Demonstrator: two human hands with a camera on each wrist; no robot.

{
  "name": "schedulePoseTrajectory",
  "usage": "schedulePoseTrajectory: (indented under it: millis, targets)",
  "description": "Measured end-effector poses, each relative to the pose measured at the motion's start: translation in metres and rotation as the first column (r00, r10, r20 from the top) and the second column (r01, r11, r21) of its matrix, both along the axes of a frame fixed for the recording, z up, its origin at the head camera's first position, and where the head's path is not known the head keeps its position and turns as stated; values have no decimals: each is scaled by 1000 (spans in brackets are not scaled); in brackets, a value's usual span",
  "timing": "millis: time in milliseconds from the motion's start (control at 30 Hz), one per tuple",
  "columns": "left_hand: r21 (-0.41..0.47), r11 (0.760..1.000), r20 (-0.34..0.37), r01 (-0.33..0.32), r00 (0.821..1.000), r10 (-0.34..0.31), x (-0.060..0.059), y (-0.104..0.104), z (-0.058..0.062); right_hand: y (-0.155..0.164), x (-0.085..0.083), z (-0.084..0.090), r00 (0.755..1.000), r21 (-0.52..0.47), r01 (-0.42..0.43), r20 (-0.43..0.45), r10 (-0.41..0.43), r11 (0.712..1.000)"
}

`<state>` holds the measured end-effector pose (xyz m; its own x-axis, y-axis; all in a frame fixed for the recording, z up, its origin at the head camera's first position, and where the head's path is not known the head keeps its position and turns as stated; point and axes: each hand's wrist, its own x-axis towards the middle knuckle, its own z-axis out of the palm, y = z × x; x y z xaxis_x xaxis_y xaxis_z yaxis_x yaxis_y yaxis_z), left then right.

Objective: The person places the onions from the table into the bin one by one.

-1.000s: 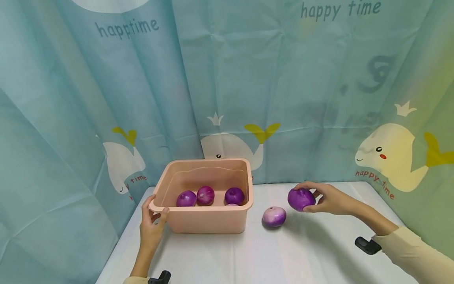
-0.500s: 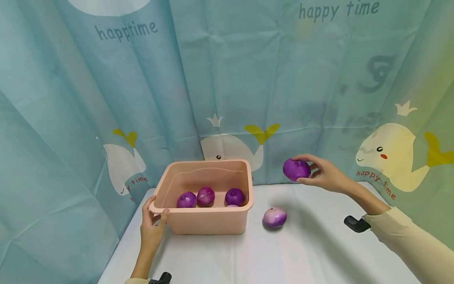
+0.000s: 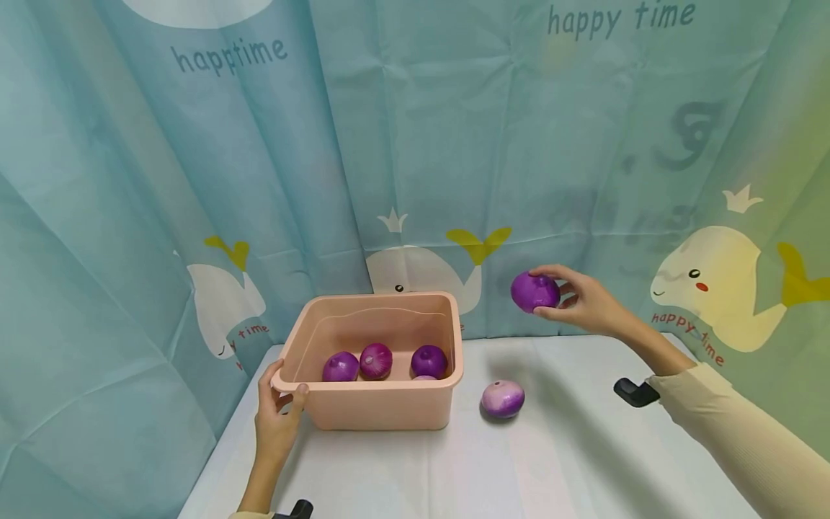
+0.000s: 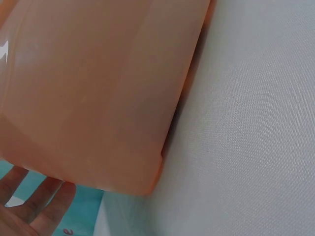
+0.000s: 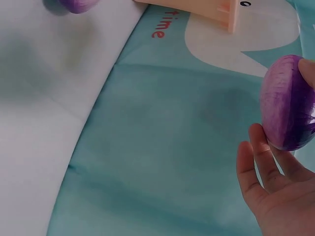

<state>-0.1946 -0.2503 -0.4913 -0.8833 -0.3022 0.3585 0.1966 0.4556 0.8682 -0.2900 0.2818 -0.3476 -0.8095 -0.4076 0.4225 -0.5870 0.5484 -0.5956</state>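
A purple onion [image 3: 533,292] is pinched between the thumb and fingers of my right hand [image 3: 583,303], raised above the table right of the bin. The right wrist view shows the same onion [image 5: 285,103] at its right edge. My left hand [image 3: 277,422] grips the near left corner of a pink plastic bin [image 3: 379,407], thumb over the rim. In the left wrist view its fingers [image 4: 56,204] lie along the bin's wall [image 4: 98,98]. Inside the bin are several onions, among them a reddish one [image 3: 376,361] and a dark purple one [image 3: 429,361].
A pale purple-and-white onion [image 3: 502,399] lies on the white table [image 3: 519,468], just right of the bin. Behind the table hangs a blue-green curtain [image 3: 441,144] with whale prints, close to the bin's far side.
My right hand has lifted the purple onion from low over the table, moving it up and slightly left. The left hand has kept its grip on the bin.
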Motion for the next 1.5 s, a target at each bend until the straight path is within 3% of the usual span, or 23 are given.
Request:
schedulePoseTrajectory:
  millis: [267,633,1033,1300,1500]
  targets:
    - [8,1000,12,-5,1000,4,0,0,1,-6,-4,9,1000,15,0,13,0,1000]
    - [-8,1000,-2,-3,1000,3,1,0,2,-33,-22,31,998,127,-48,42,43,991]
    - [-8,1000,10,-2,1000,2,1,-2,0,-107,-43,44,982,192,-174,112,154,966]
    - [-21,1000,7,-3,1000,4,1,-1,-2,-155,-54,39,955,196,-281,155,253,939]
    - [-10,1000,-2,1,1000,-1,1,-2,0,-191,-60,35,948,197,-302,161,273,933]
